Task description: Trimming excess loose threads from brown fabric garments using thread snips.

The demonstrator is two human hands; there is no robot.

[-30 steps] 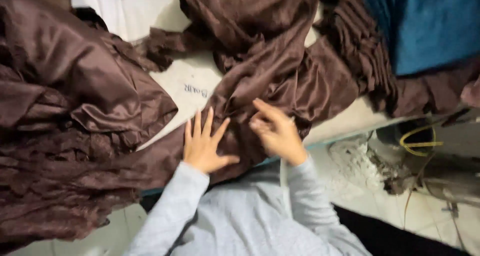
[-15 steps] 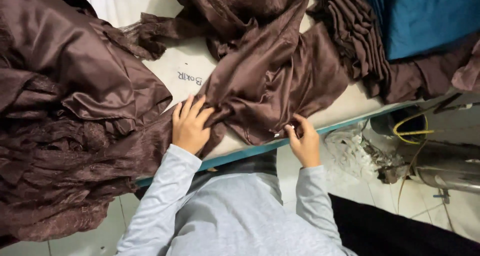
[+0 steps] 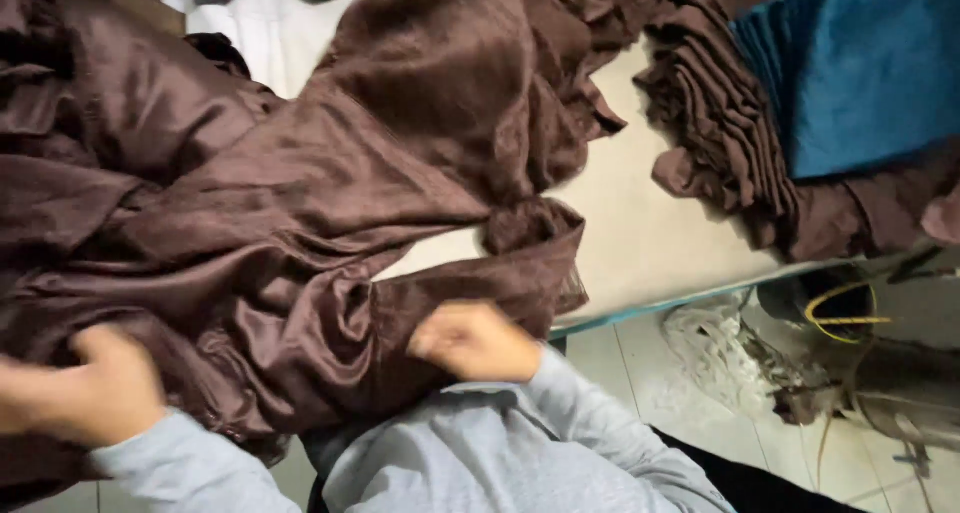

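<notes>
A large piece of shiny brown fabric (image 3: 300, 203) lies crumpled across the white table (image 3: 640, 233) and hangs over its near edge. My left hand (image 3: 95, 388) is at the lower left, blurred, its fingers closed on a fold of this brown fabric. My right hand (image 3: 475, 341) is at the table's near edge, curled on the fabric's lower edge close to my grey-sleeved body.
A stack of folded brown cloth (image 3: 720, 123) lies at the right of the table, with blue fabric (image 3: 860, 63) on top of it. Below the table on the tiled floor are crumpled plastic (image 3: 720, 353) and a yellow cable (image 3: 845, 318).
The brown fabric has been pulled toward me and to the left, now covering more of the table. My left hand moved far left; my right hand moved left along the edge.
</notes>
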